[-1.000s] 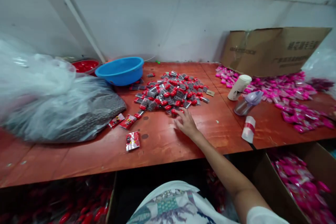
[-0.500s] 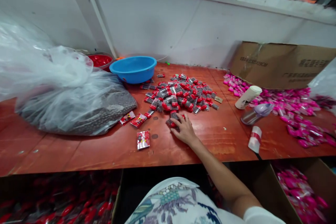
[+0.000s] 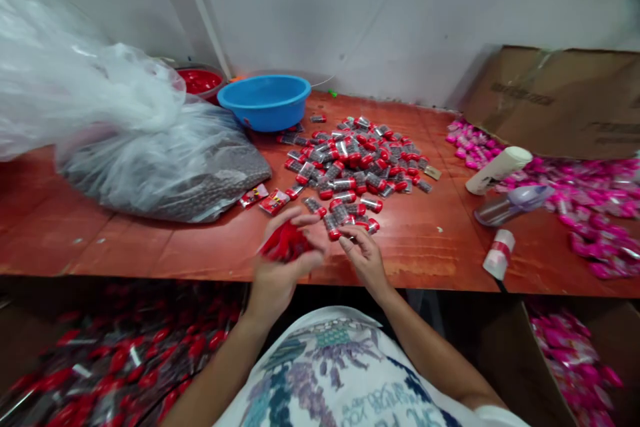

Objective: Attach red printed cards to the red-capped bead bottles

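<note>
In the head view, my left hand (image 3: 280, 273) is raised over the front of the table, its fingers curled round a red packet (image 3: 287, 242); both are blurred. Just right of it, my right hand (image 3: 366, 259) has its thumb and index finger at a small red-capped tube (image 3: 334, 225) on the near edge of the pile. Whether those fingers grip the tube is hard to make out. Many more clear tubes with red ends and dark contents form the pile (image 3: 350, 160) beyond both hands. Two flat red packets (image 3: 274, 201) lie left of the pile.
A blue basin (image 3: 265, 105) stands behind, beside a large clear bag (image 3: 165, 173) of dark pieces. At right are a white cylinder (image 3: 500, 170), a purple-topped bottle (image 3: 515, 205), a white roll (image 3: 499, 254), pink packets (image 3: 600, 193) and a cardboard box (image 3: 560, 100). Filled boxes sit below the table edge.
My left hand has come into view holding the red packet. The packet that lay alone near the front edge is gone from there. Several tubes now lie spread at the pile's near side.
</note>
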Available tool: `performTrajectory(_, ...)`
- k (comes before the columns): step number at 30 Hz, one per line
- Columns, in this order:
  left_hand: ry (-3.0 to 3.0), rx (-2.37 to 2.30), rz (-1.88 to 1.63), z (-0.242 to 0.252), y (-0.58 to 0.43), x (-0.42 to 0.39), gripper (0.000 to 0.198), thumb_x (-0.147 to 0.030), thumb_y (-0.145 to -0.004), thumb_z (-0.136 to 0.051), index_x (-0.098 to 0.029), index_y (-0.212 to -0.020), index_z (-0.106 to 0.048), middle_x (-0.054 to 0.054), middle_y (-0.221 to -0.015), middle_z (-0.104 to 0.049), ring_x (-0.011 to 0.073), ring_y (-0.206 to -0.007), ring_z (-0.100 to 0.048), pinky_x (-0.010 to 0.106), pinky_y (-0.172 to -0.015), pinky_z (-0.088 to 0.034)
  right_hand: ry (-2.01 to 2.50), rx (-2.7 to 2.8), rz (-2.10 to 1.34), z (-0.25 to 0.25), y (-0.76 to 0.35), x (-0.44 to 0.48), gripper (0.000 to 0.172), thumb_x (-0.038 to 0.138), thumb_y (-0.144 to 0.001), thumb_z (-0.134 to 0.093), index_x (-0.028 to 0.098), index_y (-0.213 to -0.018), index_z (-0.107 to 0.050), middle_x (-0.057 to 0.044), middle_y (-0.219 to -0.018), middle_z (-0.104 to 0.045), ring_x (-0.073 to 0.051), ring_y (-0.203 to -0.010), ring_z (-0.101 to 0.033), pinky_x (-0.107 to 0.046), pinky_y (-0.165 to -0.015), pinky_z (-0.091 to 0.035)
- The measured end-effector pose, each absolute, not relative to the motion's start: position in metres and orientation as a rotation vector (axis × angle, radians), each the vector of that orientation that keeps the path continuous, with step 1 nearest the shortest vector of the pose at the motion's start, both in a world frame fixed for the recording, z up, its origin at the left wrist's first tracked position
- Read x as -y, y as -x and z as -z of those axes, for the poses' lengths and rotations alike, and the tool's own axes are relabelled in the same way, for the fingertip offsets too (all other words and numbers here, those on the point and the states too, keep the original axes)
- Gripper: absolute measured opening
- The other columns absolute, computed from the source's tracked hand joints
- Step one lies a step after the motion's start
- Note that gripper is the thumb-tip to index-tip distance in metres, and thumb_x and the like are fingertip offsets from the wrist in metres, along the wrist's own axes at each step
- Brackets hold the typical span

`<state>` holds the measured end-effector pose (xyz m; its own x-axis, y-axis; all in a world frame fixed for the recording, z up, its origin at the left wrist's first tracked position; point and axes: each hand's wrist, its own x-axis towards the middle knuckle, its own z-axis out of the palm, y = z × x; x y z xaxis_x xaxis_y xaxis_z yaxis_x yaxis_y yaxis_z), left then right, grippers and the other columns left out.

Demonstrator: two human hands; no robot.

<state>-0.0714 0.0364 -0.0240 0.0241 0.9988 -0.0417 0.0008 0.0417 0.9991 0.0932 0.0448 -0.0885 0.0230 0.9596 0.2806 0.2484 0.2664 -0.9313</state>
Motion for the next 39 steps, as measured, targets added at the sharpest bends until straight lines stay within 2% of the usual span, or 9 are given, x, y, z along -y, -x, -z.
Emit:
performTrajectory(2,-0.954,-1.121,-1.287,0.037,0.065,-0.040,0.052,-0.029,-0.075,-0.069,-0.028,-0.124,-0.050,0.005,-0.114,-0.064,0.0193,-0.087,-0.066,0.037,-0.080,-0.053,1.107,1.328,-1.120,0.085,-0.080,-0.038,0.022,0.037,-0.084,-0.060,0.024,-0.102,-0.062,-0.003,-0.095,-0.064,-0.018,-0.085,-0.062,-0.033,-0.077,-0.052)
performTrajectory(5,-0.567,-0.967,-1.384,0.057,0.055,-0.049,0.066,-0.022,-0.063,-0.078,-0.025,-0.123,-0.051,0.004,-0.097,-0.070,0.0199,-0.083,-0.068,0.036,-0.080,-0.053,1.089,1.182,-1.275,0.090,-0.066,-0.036,0.034,0.037,-0.072,-0.073,0.023,-0.098,-0.058,0.002,-0.082,-0.061,-0.014,-0.067,-0.057,-0.027,-0.063,-0.050)
performTrajectory(9,-0.401,-0.918,-1.350,0.070,0.049,-0.052,0.057,-0.014,-0.061,-0.079,-0.020,-0.113,-0.057,0.003,-0.090,-0.072,0.0197,-0.087,-0.068,0.036,-0.083,-0.053,1.112,1.087,-1.281,0.105,-0.061,-0.040,0.030,0.034,-0.068,-0.074,0.023,-0.091,-0.057,0.003,-0.077,-0.060,-0.013,-0.061,-0.055,-0.025,-0.055,-0.048)
performTrajectory(12,-0.323,-0.905,-1.316,0.076,0.049,-0.048,0.044,-0.017,-0.065,-0.077,-0.017,-0.106,-0.061,0.005,-0.093,-0.072,0.0203,-0.088,-0.068,0.036,-0.083,-0.053,1.126,1.044,-1.291,0.112,-0.065,-0.042,0.026,0.034,-0.075,-0.066,0.023,-0.096,-0.057,0.001,-0.081,-0.065,-0.016,-0.068,-0.061,-0.026,-0.056,-0.050)
performTrajectory(15,-0.304,-0.900,-1.250,0.083,0.049,-0.043,0.036,-0.017,-0.065,-0.077,-0.014,-0.098,-0.064,0.006,-0.089,-0.072,0.0213,-0.084,-0.068,0.037,-0.081,-0.054,1.182,1.129,-1.234,0.114,-0.071,-0.042,0.025,0.034,-0.081,-0.060,0.023,-0.103,-0.058,0.000,-0.087,-0.068,-0.017,-0.075,-0.064,-0.028,-0.064,-0.052)
performTrajectory(20,-0.269,-1.013,-1.268,0.094,0.050,-0.041,0.026,-0.012,-0.060,-0.077,-0.012,-0.083,-0.066,0.003,-0.076,-0.071,0.0173,-0.068,-0.067,0.033,-0.072,-0.057,1.282,1.363,-0.996,0.116,-0.081,-0.041,0.018,0.034,-0.084,-0.056,0.023,-0.093,-0.066,-0.003,-0.094,-0.067,-0.020,-0.089,-0.062,-0.033,-0.081,-0.050)
performTrajectory(27,-0.265,-0.941,-1.145,0.094,0.050,-0.041,0.026,-0.022,-0.069,-0.075,-0.011,-0.092,-0.069,0.009,-0.086,-0.072,0.0182,-0.074,-0.068,0.031,-0.072,-0.056,1.287,1.160,-1.130,0.123,-0.082,-0.040,0.029,0.037,-0.084,-0.058,0.021,-0.108,-0.060,-0.002,-0.087,-0.066,-0.017,-0.077,-0.062,-0.028,-0.070,-0.051)
performTrajectory(32,-0.330,-0.972,-1.092,0.100,0.049,-0.038,0.030,-0.017,-0.060,-0.080,-0.010,-0.087,-0.069,0.008,-0.083,-0.072,0.0171,-0.068,-0.067,0.027,-0.063,-0.056,1.301,1.308,-0.978,0.123,-0.082,-0.038,0.024,0.034,-0.087,-0.054,0.021,-0.106,-0.059,-0.002,-0.088,-0.066,-0.016,-0.079,-0.062,-0.027,-0.072,-0.050)
performTrajectory(39,-0.382,-0.969,-1.170,0.109,0.039,-0.038,0.029,-0.023,-0.056,-0.084,-0.009,-0.078,-0.070,0.008,-0.075,-0.071,0.0176,-0.062,-0.067,0.029,-0.060,-0.056,1.329,1.445,-0.834,0.128,-0.087,-0.037,0.022,0.033,-0.088,-0.053,0.020,-0.103,-0.059,-0.004,-0.093,-0.067,-0.017,-0.084,-0.063,-0.029,-0.076,-0.049)
